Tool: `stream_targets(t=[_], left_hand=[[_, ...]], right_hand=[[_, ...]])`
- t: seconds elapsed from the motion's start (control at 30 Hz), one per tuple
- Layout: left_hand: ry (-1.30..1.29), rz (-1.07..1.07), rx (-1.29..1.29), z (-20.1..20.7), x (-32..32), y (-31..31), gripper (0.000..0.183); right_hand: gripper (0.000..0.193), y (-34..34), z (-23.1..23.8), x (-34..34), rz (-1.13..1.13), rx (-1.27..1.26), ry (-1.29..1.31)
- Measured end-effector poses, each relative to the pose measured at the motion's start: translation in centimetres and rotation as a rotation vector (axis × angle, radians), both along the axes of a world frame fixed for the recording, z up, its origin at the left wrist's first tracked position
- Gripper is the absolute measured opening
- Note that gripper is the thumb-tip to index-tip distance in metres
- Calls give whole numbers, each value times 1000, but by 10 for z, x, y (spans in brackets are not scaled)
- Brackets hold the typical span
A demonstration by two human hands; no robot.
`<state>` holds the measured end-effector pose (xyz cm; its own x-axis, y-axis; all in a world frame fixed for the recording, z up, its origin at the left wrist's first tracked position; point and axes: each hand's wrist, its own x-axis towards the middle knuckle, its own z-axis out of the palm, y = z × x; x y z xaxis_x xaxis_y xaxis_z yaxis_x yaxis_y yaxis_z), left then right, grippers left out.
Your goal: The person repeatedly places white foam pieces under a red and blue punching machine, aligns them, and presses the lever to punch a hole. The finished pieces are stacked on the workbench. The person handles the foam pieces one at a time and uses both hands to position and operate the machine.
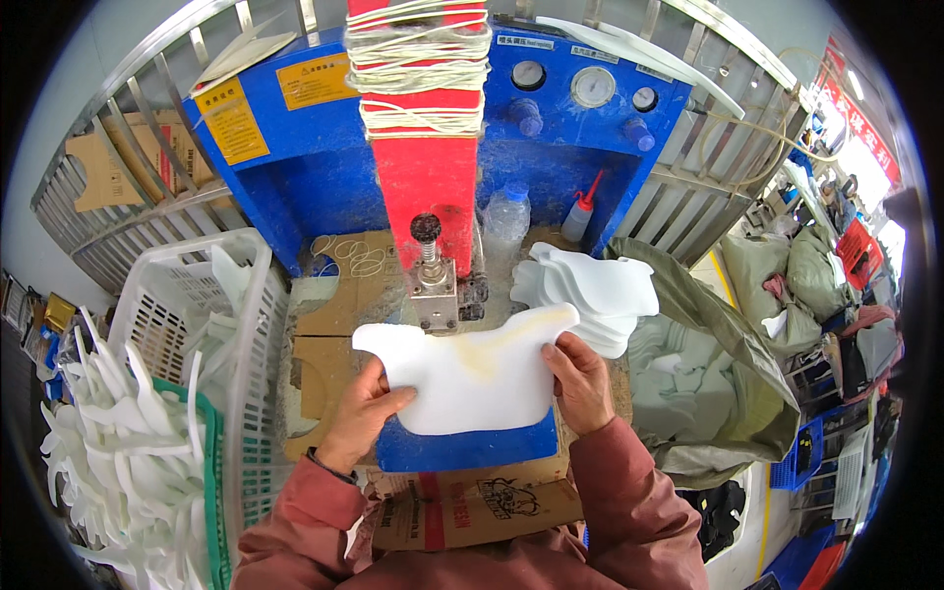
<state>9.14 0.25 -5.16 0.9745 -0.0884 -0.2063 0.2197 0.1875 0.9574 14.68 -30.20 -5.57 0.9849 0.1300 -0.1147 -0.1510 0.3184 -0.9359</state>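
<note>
Head view: left hand (360, 417) and right hand (587, 388) hold a white sheet (472, 388) (yellow-smudged). Their fingers (395, 400) pinch its sides.

Two hands, the left hand (369, 418) and the right hand (587, 382), grip one sheet (472, 383). Beyond the grip are one post (425, 177), two bottles (507, 216), three gauges (593, 87), two blue knobs (527, 118) and one black knob (426, 228). Beyond it leftward, two yellow labels (231, 123). One stack (590, 285) lies just past the right hand, its layers uncountable. Left of the grip, two baskets (258, 364), their strips (138, 442) too tangled to count. Right of it, one open sack (772, 393).
</note>
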Motion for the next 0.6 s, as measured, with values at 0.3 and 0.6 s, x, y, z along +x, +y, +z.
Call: stream_targets(t=[0.3, 0.6], left_hand=[[-85, 31, -75, -3, 0, 16, 54], [-62, -46, -53, 1, 6, -4, 52]], right_hand=[[29, 16, -3, 10, 35, 85, -24], [30, -2, 6, -1, -33, 119, -48]])
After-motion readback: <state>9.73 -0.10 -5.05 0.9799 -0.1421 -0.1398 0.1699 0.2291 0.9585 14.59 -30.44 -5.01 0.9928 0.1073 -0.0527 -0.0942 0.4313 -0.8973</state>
